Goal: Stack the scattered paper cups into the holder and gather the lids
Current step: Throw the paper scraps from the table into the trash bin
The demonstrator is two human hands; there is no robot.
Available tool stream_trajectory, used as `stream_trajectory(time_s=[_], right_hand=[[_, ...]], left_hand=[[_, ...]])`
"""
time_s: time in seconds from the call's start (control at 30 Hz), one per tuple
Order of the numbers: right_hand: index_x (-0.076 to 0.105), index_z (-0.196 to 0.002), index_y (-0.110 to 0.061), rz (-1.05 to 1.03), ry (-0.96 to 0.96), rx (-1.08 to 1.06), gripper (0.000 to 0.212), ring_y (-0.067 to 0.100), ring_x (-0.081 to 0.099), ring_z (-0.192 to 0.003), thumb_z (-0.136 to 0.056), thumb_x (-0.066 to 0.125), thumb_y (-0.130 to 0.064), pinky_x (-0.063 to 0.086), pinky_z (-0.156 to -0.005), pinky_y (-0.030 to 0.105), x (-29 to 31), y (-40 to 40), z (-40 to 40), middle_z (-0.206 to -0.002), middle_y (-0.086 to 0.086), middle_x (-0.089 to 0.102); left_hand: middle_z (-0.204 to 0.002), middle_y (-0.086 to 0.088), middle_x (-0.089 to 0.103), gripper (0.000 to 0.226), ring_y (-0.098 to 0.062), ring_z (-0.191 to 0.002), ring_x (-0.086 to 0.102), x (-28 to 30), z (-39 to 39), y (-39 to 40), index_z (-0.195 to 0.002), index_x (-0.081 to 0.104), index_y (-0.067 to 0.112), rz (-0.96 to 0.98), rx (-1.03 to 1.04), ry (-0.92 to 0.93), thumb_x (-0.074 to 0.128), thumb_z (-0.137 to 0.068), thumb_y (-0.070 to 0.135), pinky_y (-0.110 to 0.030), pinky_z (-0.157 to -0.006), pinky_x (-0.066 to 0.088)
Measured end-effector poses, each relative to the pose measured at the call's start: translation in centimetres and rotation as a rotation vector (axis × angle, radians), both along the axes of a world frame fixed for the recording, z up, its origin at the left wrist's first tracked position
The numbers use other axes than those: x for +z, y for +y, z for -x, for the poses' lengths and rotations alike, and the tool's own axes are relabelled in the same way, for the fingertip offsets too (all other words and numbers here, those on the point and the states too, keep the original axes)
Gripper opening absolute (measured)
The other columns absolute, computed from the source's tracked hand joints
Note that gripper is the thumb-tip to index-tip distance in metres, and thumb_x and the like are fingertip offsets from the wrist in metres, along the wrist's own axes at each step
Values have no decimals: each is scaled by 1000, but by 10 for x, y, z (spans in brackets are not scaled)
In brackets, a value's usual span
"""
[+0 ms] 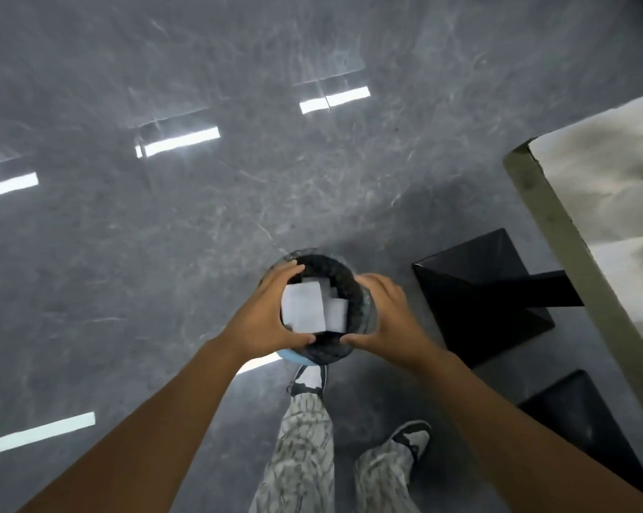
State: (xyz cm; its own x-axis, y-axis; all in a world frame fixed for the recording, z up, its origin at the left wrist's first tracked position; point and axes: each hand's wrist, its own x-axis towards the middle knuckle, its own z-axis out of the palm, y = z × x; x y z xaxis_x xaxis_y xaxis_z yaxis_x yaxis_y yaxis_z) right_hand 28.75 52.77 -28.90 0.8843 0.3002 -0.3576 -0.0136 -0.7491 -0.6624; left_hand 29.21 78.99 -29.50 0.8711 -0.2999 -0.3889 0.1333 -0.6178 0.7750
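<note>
Spreading wide below, the grey floor (164,253) lies under a round dark container (357,290) – left hand (264,312) and right hand (386,312) grip its opposite sides, white pieces (305,309) inside between them.

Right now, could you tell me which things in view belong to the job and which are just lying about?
Job: round dark container, gripped by left hand and right hand; white pieces inside.
Lying about: black table base, table edge.

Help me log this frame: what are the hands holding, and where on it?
Both hands, left hand and right hand, grip a round dark container by opposite sides of its rim.
</note>
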Motion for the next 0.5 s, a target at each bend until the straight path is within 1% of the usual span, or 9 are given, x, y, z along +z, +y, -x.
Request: stream_trajectory(time_s=[0.07, 0.1, 0.13, 0.2, 0.27, 0.33, 0.4, 0.47, 0.5], right_hand=[[39, -151, -20, -29, -35, -20, 100, 12, 29, -137, -70, 93, -43, 30, -118, 35, 14, -7, 0, -149, -7, 34], [41, -150, -19, -55, -53, -39, 98, 8, 29, -135, -70, 92, -43, 32, -119, 40, 24, -10, 1, -145, -10, 34], [42, -149, -18, -83, -63, -67, 96, 6, 30, -135, -71, 91, -44, 34, -119, 43, 35, -14, 4, -144, -11, 34], [42, -151, -17, -133, -90, -139, 95, 10, 34, -143, -74, 86, -53, 38, -118, 45, 64, -22, 13, -150, -7, 36], [40, -152, -20, -187, -128, -232, 94, 14, 37, -147, -77, 82, -58, 41, -116, 43, 101, -34, 28, -154, -6, 37], [39, -153, -25, -226, -175, -332, 91, 13, 37, -147, -79, 82, -57, 41, -117, 39, 145, -53, 42, -155, -11, 35], [38, -153, -27, -227, -241, -391, 90, 14, 38, -146, -80, 84, -52, 42, -116, 39, 180, -72, 54, -155, -14, 33], [38, -153, -28, -215, -304, -466, 89, 12, 41, -143, -80, 84, -50, 44, -113, 33, 221, -102, 70, -155, -16, 32], [38, -153, -28, -216, -324, -506, 89, 8, 42, -139, -80, 85, -48, 44, -110, 26, 238, -114, 78, -154, -18, 32]], left_hand=[[-162, 18, 30, 103, 0, -148, 30, 8, -1, -4, -153, 39, 36, -4, 7, -19, 96, -68, 41, -32, -122, 34], [-158, 18, 36, 95, -1, -145, 35, 16, -1, -7, -149, 45, 35, 3, 14, -28, 96, -69, 40, -35, -121, 37], [-154, 20, 41, 89, 0, -142, 40, 26, -3, -13, -146, 50, 35, 15, 19, -46, 95, -69, 40, -36, -119, 40], [-147, 23, 48, 79, 4, -134, 47, 53, -5, -32, -139, 56, 34, 62, 15, -86, 95, -70, 37, -32, -113, 46], [-144, 24, 51, 73, 3, -132, 51, 92, -10, -62, -134, 59, 36, 128, -27, -139, 95, -71, 35, -27, -108, 48], [-143, 28, 52, 69, 2, -132, 52, 135, -18, -99, -131, 58, 43, 205, -102, -206, 93, -72, 38, -18, -105, 46], [-143, 31, 51, 67, 4, -133, 51, 175, -28, -130, -131, 57, 44, 260, -173, -227, 92, -75, 33, -12, -104, 43], [-144, 31, 51, 67, 2, -134, 51, 217, -35, -168, -132, 56, 43, 298, -288, -257, 92, -78, 27, -14, -105, 44], [-143, 30, 51, 68, 1, -134, 51, 235, -36, -184, -133, 56, 43, 307, -332, -277, 92, -78, 25, -17, -105, 46]])
